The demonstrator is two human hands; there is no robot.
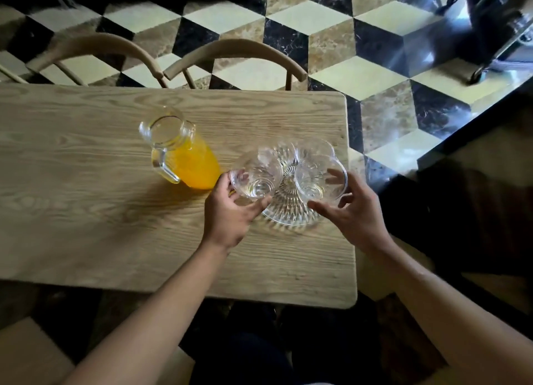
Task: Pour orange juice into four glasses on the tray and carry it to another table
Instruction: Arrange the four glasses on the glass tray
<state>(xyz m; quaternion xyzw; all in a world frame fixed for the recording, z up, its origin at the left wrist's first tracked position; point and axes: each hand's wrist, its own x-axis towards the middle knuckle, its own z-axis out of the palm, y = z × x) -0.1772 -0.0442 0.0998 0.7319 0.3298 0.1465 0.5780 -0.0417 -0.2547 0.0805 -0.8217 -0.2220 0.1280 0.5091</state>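
A clear glass pitcher (184,153) of orange juice stands on the wooden table (86,182), handle toward me. To its right lies a round cut-glass tray (288,214) with several empty clear glasses on it. My left hand (230,211) grips the near-left glass (255,177) at the tray's left edge. My right hand (352,211) has its fingers spread around the near-right glass (320,177), touching its side. Two more glasses (300,152) stand behind, partly hidden by the front ones.
Two wooden chair backs (233,55) stand at the table's far side. The table's right edge (350,182) is close to the tray. A patterned tile floor (375,67) lies beyond, with a dark wheeled cart (496,32) at the top right.
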